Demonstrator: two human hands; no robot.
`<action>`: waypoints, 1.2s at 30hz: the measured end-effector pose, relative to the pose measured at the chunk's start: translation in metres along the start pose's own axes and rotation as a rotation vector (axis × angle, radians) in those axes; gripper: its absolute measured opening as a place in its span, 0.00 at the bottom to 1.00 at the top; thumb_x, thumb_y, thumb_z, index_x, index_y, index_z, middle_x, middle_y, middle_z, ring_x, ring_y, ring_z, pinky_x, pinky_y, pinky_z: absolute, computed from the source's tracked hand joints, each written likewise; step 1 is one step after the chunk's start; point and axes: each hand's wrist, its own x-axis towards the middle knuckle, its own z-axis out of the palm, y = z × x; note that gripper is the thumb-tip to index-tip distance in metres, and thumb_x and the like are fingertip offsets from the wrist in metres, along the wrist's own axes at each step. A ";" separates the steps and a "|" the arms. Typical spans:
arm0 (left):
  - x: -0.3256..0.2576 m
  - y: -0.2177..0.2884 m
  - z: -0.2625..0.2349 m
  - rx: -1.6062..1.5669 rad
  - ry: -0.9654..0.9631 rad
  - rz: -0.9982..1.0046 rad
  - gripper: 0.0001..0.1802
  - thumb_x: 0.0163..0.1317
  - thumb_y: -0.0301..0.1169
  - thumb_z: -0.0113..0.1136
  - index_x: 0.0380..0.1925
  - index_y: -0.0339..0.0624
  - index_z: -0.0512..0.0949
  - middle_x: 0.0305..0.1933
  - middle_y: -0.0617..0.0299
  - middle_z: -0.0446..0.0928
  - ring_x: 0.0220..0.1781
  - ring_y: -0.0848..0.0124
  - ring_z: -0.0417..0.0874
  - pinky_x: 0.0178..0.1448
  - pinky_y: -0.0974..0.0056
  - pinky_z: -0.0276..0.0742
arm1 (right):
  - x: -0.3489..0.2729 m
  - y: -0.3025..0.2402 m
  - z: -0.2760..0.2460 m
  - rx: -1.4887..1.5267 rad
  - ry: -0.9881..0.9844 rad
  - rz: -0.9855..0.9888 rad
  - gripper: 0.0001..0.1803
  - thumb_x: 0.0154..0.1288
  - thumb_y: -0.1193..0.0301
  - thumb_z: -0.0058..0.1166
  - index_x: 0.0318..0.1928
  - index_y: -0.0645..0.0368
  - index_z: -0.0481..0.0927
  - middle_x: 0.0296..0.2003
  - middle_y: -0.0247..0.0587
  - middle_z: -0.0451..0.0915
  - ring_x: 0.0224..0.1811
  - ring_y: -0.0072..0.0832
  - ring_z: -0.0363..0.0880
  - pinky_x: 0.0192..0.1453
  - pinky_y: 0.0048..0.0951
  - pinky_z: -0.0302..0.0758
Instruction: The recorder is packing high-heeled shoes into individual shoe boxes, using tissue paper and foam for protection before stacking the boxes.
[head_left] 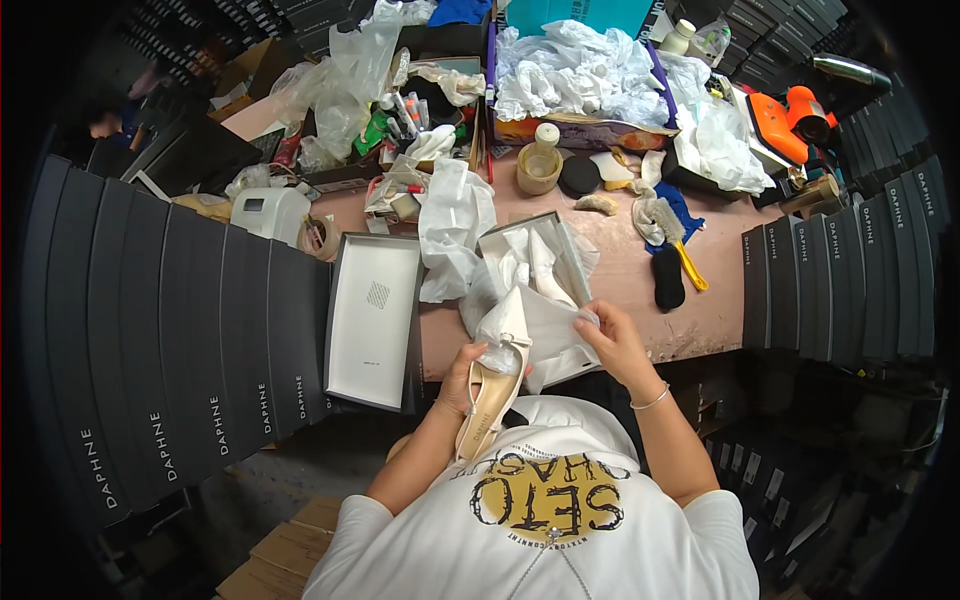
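A cream pointed-toe slingback shoe (484, 403) is tilted in front of my body, its toe pointing away from me and crumpled clear wrapping stuffed inside. My left hand (460, 380) is closed around its side. My right hand (613, 343) pinches the edge of a thin white wrapping sheet (552, 322), which spreads over the near part of an open shoe box (572, 252). Inside that box lies another white shoe (547, 270), partly covered by the sheet and paper. To the left, a box lid (372, 345) rests with its white inside facing up.
Dark shoe boxes stand in rows at left (190, 340) and right (850, 280). Crumpled white paper (455, 225) lies beyond the lid. A yellow-handled brush (685, 255), a black pad (668, 280) and a jar (539, 168) sit farther back, before a carton of crumpled wrapping (580, 75).
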 end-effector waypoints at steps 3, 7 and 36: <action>0.009 -0.001 0.015 0.011 0.093 0.122 0.35 0.54 0.43 0.59 0.58 0.34 0.65 0.51 0.50 0.75 0.49 0.58 0.80 0.53 0.56 0.80 | 0.010 0.010 0.025 0.202 0.121 -0.088 0.07 0.68 0.70 0.54 0.37 0.62 0.76 0.27 0.25 0.73 0.28 0.11 0.70 0.30 0.18 0.67; 0.030 -0.006 0.019 0.219 0.159 0.412 0.31 0.58 0.37 0.58 0.61 0.41 0.64 0.52 0.54 0.74 0.52 0.64 0.77 0.56 0.61 0.75 | 0.024 -0.009 0.050 -0.300 0.166 -0.484 0.04 0.62 0.75 0.56 0.37 0.60 0.78 0.27 0.36 0.75 0.27 0.26 0.76 0.29 0.27 0.72; 0.018 -0.001 0.011 0.345 0.007 0.294 0.29 0.57 0.27 0.58 0.59 0.35 0.66 0.52 0.55 0.75 0.51 0.70 0.79 0.56 0.66 0.75 | 0.012 0.022 -0.006 -0.037 0.489 -0.262 0.11 0.71 0.67 0.50 0.39 0.63 0.78 0.26 0.25 0.72 0.28 0.13 0.64 0.31 0.17 0.63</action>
